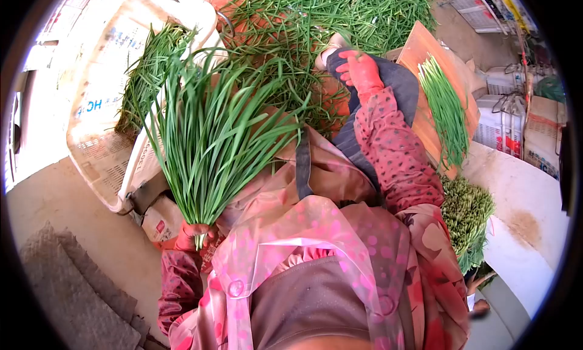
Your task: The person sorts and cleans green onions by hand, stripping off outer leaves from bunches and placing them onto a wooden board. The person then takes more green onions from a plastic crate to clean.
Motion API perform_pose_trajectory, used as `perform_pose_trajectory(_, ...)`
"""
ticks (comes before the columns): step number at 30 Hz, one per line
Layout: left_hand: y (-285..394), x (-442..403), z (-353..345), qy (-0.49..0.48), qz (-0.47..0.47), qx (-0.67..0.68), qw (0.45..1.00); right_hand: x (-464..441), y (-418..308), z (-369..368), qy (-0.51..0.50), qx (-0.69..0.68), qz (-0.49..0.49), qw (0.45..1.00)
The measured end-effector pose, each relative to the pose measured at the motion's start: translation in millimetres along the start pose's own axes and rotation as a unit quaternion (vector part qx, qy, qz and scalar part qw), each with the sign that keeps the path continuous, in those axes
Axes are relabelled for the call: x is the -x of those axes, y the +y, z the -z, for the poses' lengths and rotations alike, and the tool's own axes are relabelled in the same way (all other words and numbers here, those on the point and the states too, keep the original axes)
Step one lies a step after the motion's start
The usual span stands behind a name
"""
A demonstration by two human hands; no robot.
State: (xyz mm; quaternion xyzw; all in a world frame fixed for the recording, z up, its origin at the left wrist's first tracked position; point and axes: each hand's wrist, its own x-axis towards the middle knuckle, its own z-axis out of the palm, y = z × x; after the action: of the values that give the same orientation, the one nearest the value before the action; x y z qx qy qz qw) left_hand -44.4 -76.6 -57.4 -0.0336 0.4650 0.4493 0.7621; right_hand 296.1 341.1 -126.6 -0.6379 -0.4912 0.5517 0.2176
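Observation:
My left hand (195, 231), in a red glove, is closed around the pale stem ends of a large bunch of garlic chives (209, 143). The long green leaves fan out upward and away from it. My right hand (362, 74), also red-gloved, is over my dark-trousered knee with its fingers partly spread and nothing visible in them. To its right, a smaller bunch of chives (442, 107) lies on a wooden board (412, 55), white ends toward the top. Loose chives (358, 13) are heaped on the ground beyond my knees.
A white plastic crate (91, 122) with chives (146, 77) inside stands at the left. Stacked chive bundles (466, 213) sit below the board on the right. More crates (501, 122) are at the far right, and grey matting (73, 289) lies at lower left.

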Motion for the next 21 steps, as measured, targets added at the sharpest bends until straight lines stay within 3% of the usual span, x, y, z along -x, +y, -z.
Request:
perform_pose_trajectory(2, -5.0, 3.9, 8.3, 0.047, 0.012, -0.062, 0.997, 1.6, -3.4, -4.2, -0.035, 0.050, -0.019, 0.998)
perform_pose_trajectory(4, -9.4, 5.1, 12.1, 0.066, 0.020, -0.059, 0.996, 21.6, -4.1, -25.1, -0.091, 0.205, 0.290, 0.930)
perform_pose_trajectory(5, -11.2, 5.6, 13.5, 0.082, 0.030, -0.057, 0.995, 35.3, -10.5, -31.1, -0.181, 0.212, 0.271, 0.921)
perform_pose_trajectory(6, -10.6, 6.0, 7.5, 0.082, 0.024, -0.047, 0.995, 42.3, 2.2, -43.0, -0.196, 0.220, 0.384, 0.875)
perform_pose_trajectory(10, -15.0, 11.5, 16.2, 0.094, 0.037, -0.043, 0.994, 74.4, 14.2, -64.3, -0.312, 0.334, 0.323, 0.829)
perform_pose_trajectory(12, -11.8, 14.8, 10.0, 0.057, 0.007, -0.063, 0.996, 55.1, 13.2, -62.8, -0.182, 0.576, 0.159, 0.781)
perform_pose_trajectory(13, -12.2, 18.6, 11.8, 0.066, 0.000, -0.061, 0.996, 16.4, 45.2, -44.2, -0.087, 0.520, 0.308, 0.792)
perform_pose_trajectory(14, -11.2, 21.1, 15.4, 0.074, 0.008, -0.076, 0.994, 7.9, 35.5, -23.0, -0.090, 0.351, 0.234, 0.902)
perform_pose_trajectory(15, -10.0, 22.0, 18.3, 0.081, 0.017, -0.092, 0.992, -1.6, 18.8, -14.7, -0.038, 0.343, 0.124, 0.930)
perform_pose_trajectory(16, -8.4, 20.9, 15.4, 0.075, 0.006, -0.073, 0.994, -17.9, 23.2, -19.6, -0.034, 0.283, 0.167, 0.944)
perform_pose_trajectory(17, -2.5, 21.0, 14.0, 0.075, 0.002, -0.075, 0.994, -33.9, 26.9, -24.7, -0.034, 0.224, 0.209, 0.951)
perform_pose_trajectory(18, 11.8, 18.7, 0.3, 0.067, 0.010, -0.094, 0.993, 16.0, -38.9, -35.5, -0.059, 0.177, 0.365, 0.912)
perform_pose_trajectory(19, 23.9, 16.2, -14.0, 0.059, 0.019, -0.111, 0.992, 70.9, -102.1, -47.3, -0.107, 0.220, 0.397, 0.884)
perform_pose_trajectory(20, 33.1, 13.2, -25.5, 0.079, 0.028, -0.149, 0.985, 103.4, -124.5, -70.4, -0.188, 0.085, 0.370, 0.906)
perform_pose_trajectory(21, 40.7, 11.9, -42.9, 0.078, 0.026, -0.152, 0.985, 131.2, -138.0, -90.2, -0.230, 0.121, 0.398, 0.880)
